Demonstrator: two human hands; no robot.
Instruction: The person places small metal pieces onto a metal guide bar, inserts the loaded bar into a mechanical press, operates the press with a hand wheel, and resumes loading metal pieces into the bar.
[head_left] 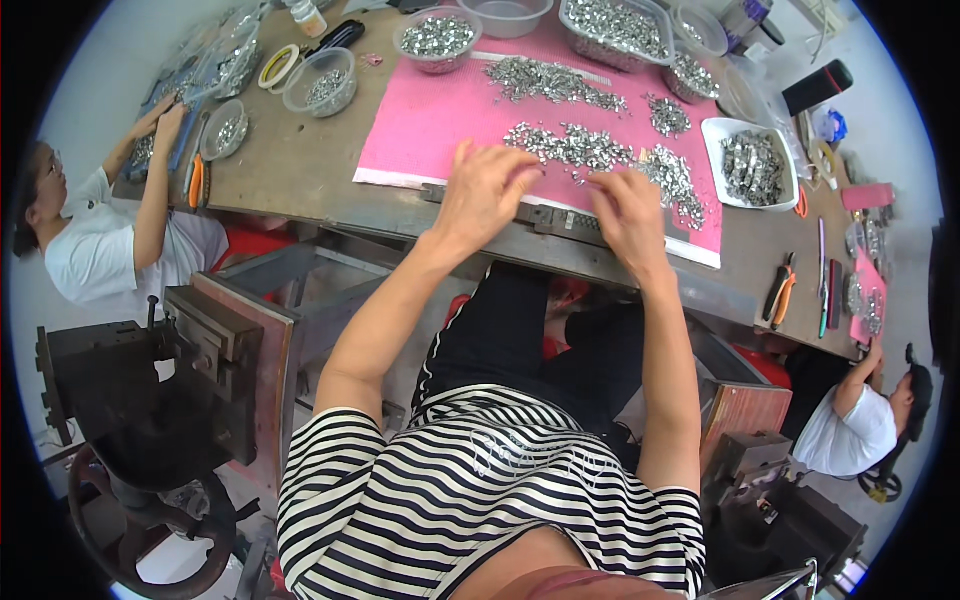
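Note:
My left hand [485,193] hovers over the front of the pink mat [410,125], its thumb and forefinger drawn together. Facing it, my right hand [632,217] has its fingertips pinched. Whatever either hand holds is too small to make out. Just beyond my fingers lies a loose pile of small shiny metal pieces [575,147]. More metal pieces [672,182] are spread beside my right hand. Below and between the hands, a dark metal bar fixture [562,222] runs along the table's front edge. Another heap of metal pieces [545,80] lies farther back.
A white tray [711,150] of metal parts stands right of the mat. Clear tubs [437,62] filled with pieces line the back. Orange-handled pliers [782,293] lie at right. Black machines [170,370] flank me. Co-workers sit at the left [100,250] and right [850,430].

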